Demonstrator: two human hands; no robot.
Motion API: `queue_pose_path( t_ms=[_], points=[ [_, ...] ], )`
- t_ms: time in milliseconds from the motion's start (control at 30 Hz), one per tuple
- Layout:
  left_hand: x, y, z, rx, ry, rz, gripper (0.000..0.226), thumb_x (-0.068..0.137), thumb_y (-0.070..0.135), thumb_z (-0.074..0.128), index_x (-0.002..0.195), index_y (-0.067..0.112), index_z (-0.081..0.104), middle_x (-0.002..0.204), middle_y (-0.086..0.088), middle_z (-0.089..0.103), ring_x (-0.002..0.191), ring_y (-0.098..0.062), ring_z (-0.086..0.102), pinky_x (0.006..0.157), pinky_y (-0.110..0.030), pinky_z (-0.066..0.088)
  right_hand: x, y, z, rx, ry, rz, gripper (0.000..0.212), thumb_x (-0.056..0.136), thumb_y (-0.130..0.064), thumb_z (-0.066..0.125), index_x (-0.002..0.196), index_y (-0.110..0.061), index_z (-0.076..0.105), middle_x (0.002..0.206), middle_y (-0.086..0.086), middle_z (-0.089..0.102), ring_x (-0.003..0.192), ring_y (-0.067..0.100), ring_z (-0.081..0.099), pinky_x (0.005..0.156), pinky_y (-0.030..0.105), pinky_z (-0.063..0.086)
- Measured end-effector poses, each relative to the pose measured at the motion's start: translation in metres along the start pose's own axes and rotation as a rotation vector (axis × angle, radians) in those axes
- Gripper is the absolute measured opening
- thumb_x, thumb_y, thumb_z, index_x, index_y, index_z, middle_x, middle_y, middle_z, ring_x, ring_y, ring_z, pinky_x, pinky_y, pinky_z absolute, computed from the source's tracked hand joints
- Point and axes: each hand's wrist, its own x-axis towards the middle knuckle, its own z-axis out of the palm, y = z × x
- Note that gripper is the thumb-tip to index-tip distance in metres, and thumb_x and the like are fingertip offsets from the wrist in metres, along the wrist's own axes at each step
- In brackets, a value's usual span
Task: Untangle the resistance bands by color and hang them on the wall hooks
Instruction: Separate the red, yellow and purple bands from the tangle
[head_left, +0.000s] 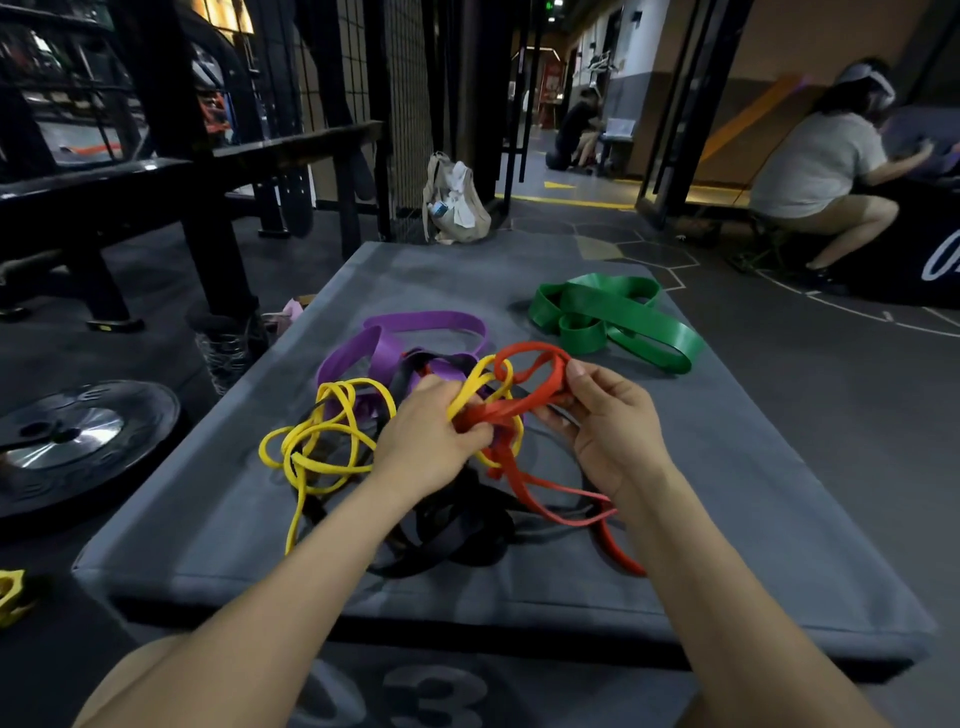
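left hand (434, 434) | red band (524, 410) pinched at knot; right hand (605, 415) | red loop gripped, drawn apart from yellow band (322, 441); green band (613, 319) | already set aside

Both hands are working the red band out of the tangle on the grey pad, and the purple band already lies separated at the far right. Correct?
Not quite. The head view shows the green band lying separated at the far right; the purple band is still in the tangle.

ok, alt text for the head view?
Both hands work a tangle of bands on a grey pad: the left hand and right hand grip the red band, knotted with yellow, purple and black bands. A green band lies apart at the far right.
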Motion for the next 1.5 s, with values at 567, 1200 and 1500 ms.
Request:
queue_pose_path(
  t_ms=[567,1200,1500],
  points=[
    [0.005,-0.019,-0.019,-0.424,0.033,-0.347,0.051,0.094,0.048,0.042,0.065,0.009,0.058,0.052,0.003,0.038,0.048,-0.012,0.034,0.050,-0.027,0.027,0.011,0.000,-0.025,-0.801,0.243,-0.035,0.036,0.098,-0.016,0.039,0.065,-0.005,0.049,0.053,0.004,0.038,0.044,0.015,0.032,0.046,0.025,0.028],
    [0.028,-0.060,0.007,0.598,-0.115,0.135,0.062,0.080,0.014,0.063,0.134,0.028,0.035,0.137,0.007,0.041,0.129,-0.017,0.038,0.103,-0.035,0.032,0.018,0.010,-0.022,-1.242,0.266,-0.266,0.056,0.095,-0.042,0.040,0.072,0.004,0.063,0.063,0.019,0.061,0.066,0.037,0.058,0.060,0.039,0.047],
    [0.082,-0.050,-0.032,1.085,-0.132,0.190,0.031,0.093,0.012,0.039,0.115,0.025,0.057,0.111,-0.003,0.062,0.102,-0.025,0.063,0.068,-0.030,0.039,0.035,-0.036,-0.019,-1.119,0.351,-0.547,0.049,0.095,-0.033,0.047,0.064,0.001,0.064,0.049,0.011,0.055,0.047,0.025,0.049,0.050,0.033,0.034]
  ],
)
